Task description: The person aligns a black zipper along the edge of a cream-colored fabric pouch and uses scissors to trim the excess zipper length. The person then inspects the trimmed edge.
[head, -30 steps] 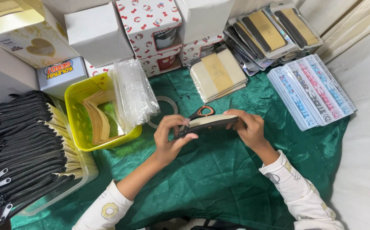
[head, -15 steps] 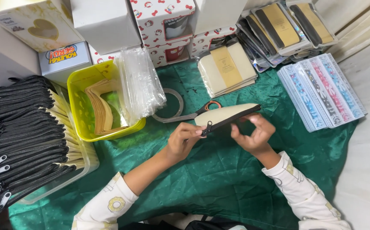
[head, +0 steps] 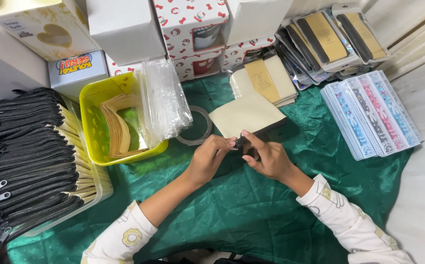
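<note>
Both hands meet over the green cloth (head: 251, 210) at the near edge of a cream pouch (head: 245, 115). The left hand (head: 207, 157) and right hand (head: 267, 156) each pinch its dark zipper edge, grip closed on the pouch. A clear tape ring (head: 195, 126) lies just left of it, beside the yellow tray (head: 91, 128). Cream packets (head: 266, 78) crowd the far side. Open cloth remains toward the person, between the sleeves.

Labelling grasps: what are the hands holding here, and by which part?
Both the left hand and right hand pinch the near edge of a flat cream fabric pouch with dark trim, at its zipper end.
</note>
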